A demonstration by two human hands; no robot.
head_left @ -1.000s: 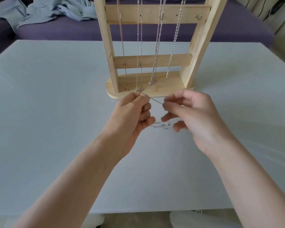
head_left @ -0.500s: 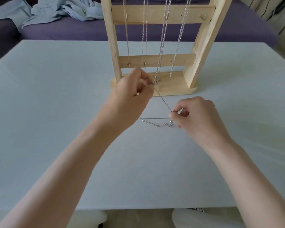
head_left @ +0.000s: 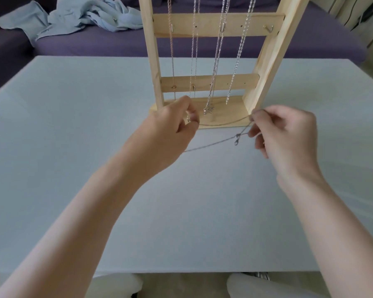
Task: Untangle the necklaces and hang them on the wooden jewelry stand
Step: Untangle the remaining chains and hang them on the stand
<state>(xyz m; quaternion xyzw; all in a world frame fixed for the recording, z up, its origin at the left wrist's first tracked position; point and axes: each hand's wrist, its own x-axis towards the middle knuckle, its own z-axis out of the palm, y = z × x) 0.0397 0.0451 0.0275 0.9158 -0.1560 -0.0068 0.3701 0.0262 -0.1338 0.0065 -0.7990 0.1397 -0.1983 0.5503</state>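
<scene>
Necklace chain (head_left: 211, 145) is stretched above the table (head_left: 73, 147), pinched by the left hand (head_left: 170, 130) and right hand (head_left: 284, 134). It could snag the 4 hanging chains (head_left: 213, 61) on the wooden stand (head_left: 265, 61), or snap if pulled hard

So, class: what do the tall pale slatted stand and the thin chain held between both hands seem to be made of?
Tall pale slatted stand: unfinished light wood, probably pine; visible grain, matte. Thin chain: silvery metal, probably; fine glinting links and clasp.
</scene>
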